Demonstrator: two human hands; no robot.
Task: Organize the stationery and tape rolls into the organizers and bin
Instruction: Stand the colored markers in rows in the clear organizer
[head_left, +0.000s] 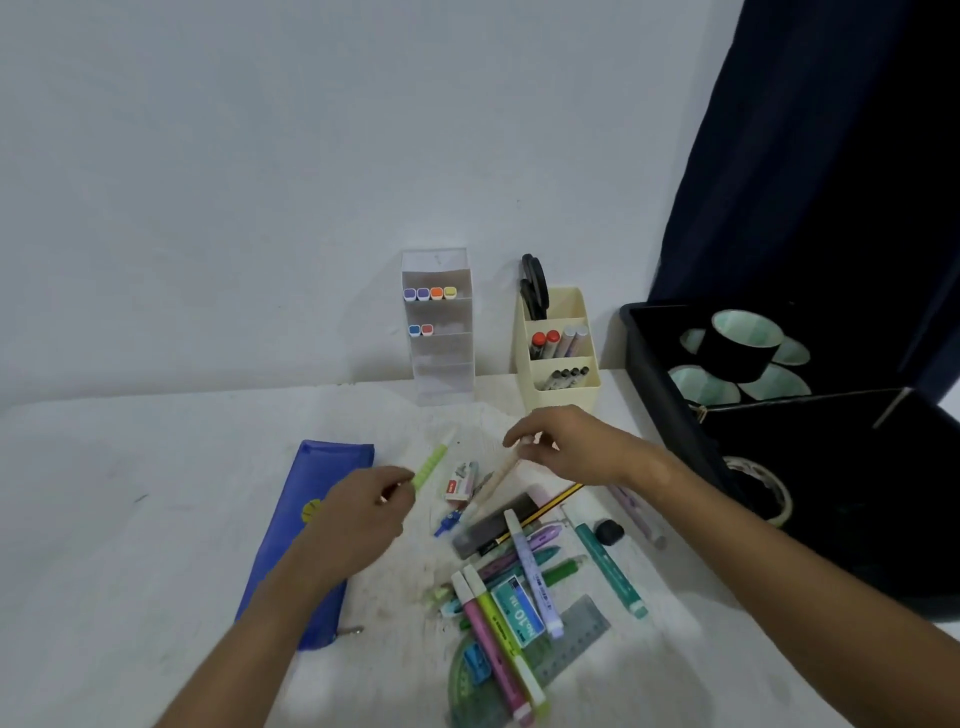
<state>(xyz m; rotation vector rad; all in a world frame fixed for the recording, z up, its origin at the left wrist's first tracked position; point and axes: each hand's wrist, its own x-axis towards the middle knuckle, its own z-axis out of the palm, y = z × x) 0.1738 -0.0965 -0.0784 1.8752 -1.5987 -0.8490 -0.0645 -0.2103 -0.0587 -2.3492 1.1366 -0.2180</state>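
Green and ribbed, the pen (430, 464) juts from the left hand (363, 512), pinched at its lower end; it looks light, stiff and grippy, best held mid-barrel. Just right of it, the right hand (566, 441) pinches a pale stick (496, 483) over the desk (156, 467). Beyond both hands stands the cream organizer (558, 348).

soft even light | faint shadows | slight blur | edges bowed
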